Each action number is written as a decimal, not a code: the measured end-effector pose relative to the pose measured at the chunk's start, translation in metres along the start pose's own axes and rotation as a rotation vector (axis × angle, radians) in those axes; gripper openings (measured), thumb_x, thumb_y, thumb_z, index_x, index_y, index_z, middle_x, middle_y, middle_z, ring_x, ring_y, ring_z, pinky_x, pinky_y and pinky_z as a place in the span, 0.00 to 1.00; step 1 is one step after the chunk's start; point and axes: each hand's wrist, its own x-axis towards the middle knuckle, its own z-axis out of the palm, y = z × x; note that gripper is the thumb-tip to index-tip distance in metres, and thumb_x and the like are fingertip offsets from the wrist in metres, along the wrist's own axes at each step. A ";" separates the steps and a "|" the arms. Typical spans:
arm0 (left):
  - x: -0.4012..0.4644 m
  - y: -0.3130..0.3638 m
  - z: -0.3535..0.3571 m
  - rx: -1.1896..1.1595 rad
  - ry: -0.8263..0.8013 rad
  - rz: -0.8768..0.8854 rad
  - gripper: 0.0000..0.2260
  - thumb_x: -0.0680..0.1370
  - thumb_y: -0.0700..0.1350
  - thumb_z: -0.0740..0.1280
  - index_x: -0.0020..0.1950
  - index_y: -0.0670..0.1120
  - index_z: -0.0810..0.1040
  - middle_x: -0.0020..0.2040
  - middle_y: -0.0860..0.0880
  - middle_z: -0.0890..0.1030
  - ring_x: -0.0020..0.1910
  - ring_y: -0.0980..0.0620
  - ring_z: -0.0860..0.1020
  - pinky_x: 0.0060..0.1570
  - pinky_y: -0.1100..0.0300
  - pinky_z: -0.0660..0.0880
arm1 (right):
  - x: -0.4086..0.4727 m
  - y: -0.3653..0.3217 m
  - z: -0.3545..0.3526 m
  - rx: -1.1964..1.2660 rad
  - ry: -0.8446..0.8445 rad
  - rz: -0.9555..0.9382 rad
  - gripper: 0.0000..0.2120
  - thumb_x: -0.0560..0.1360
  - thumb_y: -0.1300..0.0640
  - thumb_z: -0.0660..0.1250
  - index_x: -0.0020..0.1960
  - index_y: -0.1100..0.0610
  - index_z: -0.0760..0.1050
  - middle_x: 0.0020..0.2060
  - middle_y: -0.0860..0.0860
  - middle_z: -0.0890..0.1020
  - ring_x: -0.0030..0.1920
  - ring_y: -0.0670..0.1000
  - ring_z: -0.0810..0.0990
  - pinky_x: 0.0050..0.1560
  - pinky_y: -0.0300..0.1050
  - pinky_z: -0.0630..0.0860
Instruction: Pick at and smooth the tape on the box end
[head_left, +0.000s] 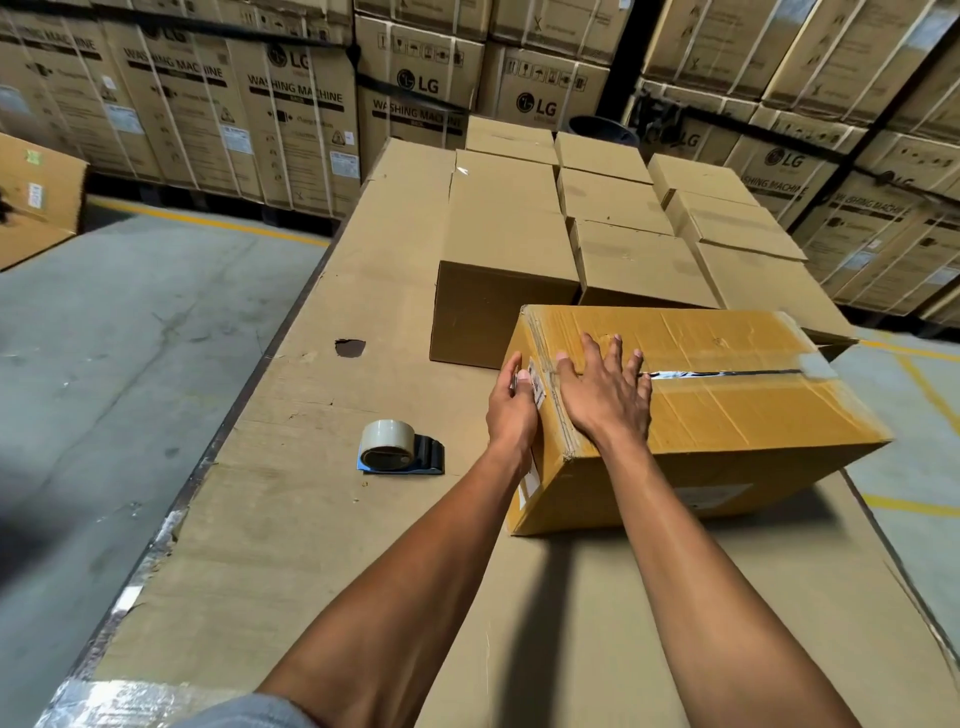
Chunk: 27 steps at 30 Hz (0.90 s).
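Fingers of the right hand (605, 395) lie spread and straight, flat on the top of the box (727, 410), pressing near its left end just beside the taped seam (727, 373). The left hand (511, 410) has its fingers curled over the box's left end face, thumb on the top edge by a white label (536, 387), gripping that end; something small may be pinched there, but I cannot tell. The box stands toward the right edge of the desk (311, 519), its long axis running left to right and a little away, so most of it lies to the right of both hands. Left of the hands, apart from them, a tape dispenser (397, 449) lies on the desk; the left hand is the nearer. Beyond, plain cartons (504, 249) stand in rows toward the far edge.
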 end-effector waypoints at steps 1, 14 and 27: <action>-0.005 0.003 0.003 0.067 0.006 0.018 0.20 0.90 0.57 0.56 0.82 0.65 0.70 0.81 0.50 0.76 0.77 0.45 0.76 0.78 0.37 0.72 | -0.002 0.000 -0.001 -0.009 0.002 -0.002 0.36 0.82 0.29 0.44 0.86 0.42 0.46 0.86 0.54 0.44 0.85 0.61 0.39 0.83 0.64 0.42; -0.012 -0.010 0.002 0.109 -0.042 0.077 0.25 0.88 0.65 0.56 0.86 0.62 0.67 0.86 0.51 0.69 0.84 0.47 0.67 0.83 0.41 0.64 | -0.002 -0.005 -0.002 -0.038 -0.049 0.008 0.29 0.86 0.37 0.47 0.85 0.38 0.46 0.86 0.53 0.43 0.85 0.58 0.40 0.82 0.66 0.42; -0.004 -0.003 -0.001 0.266 -0.109 0.268 0.26 0.89 0.65 0.48 0.88 0.66 0.57 0.90 0.55 0.57 0.89 0.51 0.55 0.86 0.35 0.55 | 0.001 -0.006 0.000 -0.057 -0.014 -0.080 0.28 0.85 0.33 0.46 0.84 0.35 0.49 0.86 0.50 0.45 0.85 0.56 0.42 0.81 0.67 0.42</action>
